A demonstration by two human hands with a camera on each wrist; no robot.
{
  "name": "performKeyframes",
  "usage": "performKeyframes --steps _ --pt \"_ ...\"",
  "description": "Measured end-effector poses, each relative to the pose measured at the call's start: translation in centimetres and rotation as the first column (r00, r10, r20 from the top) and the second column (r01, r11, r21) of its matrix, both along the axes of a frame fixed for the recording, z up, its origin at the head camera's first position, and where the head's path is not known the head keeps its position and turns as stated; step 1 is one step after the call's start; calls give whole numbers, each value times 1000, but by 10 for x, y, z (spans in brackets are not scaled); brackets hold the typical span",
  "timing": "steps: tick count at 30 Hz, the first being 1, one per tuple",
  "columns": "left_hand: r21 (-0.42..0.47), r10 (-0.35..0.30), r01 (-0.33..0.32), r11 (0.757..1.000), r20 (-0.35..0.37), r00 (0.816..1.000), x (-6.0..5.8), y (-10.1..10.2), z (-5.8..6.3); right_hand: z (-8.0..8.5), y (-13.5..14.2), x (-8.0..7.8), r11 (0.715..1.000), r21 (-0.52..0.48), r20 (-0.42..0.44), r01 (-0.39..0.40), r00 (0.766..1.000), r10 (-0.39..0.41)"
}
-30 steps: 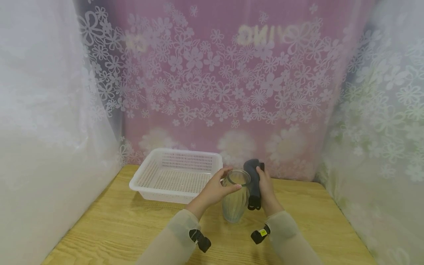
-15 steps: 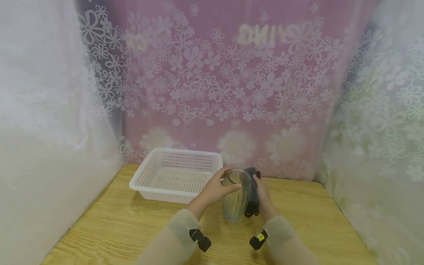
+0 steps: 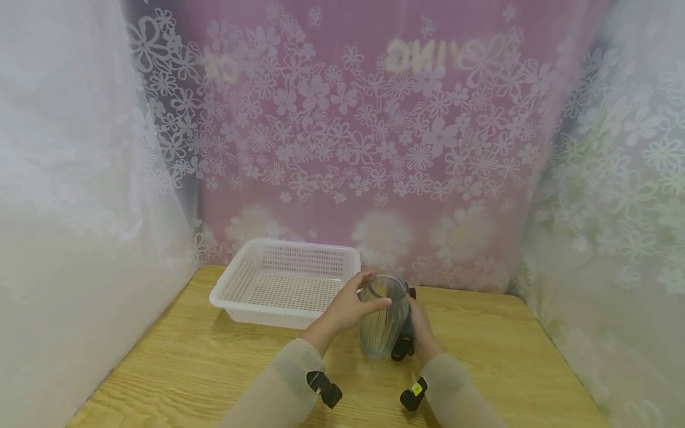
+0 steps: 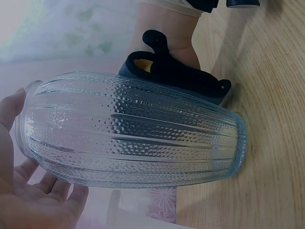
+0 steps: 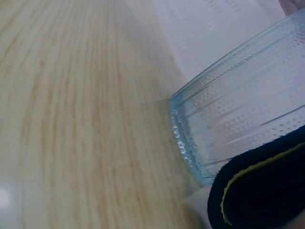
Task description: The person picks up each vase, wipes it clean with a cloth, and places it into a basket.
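A clear ribbed glass vase [image 3: 381,333] stands upright close to the tabletop, its base [image 4: 239,148] low over the wood; whether it touches is hard to tell. My left hand [image 3: 345,304] grips it near the rim, thumb on the near side and fingers on the far side. Against the vase's right side my right hand [image 3: 423,327] holds a dark folded cloth [image 3: 405,346]. Yellow edging on the cloth [image 5: 228,191] shows in the right wrist view. The vase hides much of the cloth and the right fingers.
A white perforated plastic basket [image 3: 243,309] stands behind and left of the vase, near my left wrist. The wooden table [image 3: 176,368] ends at a pink floral curtain [image 3: 342,148] at the back. Pale sheets hang on both sides.
My right hand has moved down and left with the dark cloth, from beside the vase's upper part to against its side. The left hand and vase have stayed almost still.
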State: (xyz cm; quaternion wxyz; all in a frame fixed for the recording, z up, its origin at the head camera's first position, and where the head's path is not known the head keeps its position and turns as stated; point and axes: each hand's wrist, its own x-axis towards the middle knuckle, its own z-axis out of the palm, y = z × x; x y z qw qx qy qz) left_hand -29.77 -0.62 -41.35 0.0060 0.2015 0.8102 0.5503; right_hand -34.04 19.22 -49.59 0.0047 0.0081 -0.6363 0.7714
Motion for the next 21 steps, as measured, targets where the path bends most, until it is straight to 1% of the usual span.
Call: performKeyframes --steps 4,11,14,21 --pt "-2 -1 1 1000 5 1000 1 -1 0 -4 -3 1 1000 22 2 -2 1000 2" --pt "0 4 -4 1000 7 1000 1 -1 0 -8 -2 1 998 59 45 -19 999 16" --pt "2 3 -3 1000 1 1000 1 -1 -2 -11 -1 1 997 75 54 -23 998 19" --pt "14 -3 3 1000 0 1000 4 -1 -1 -13 3 1 989 149 43 -6 999 0"
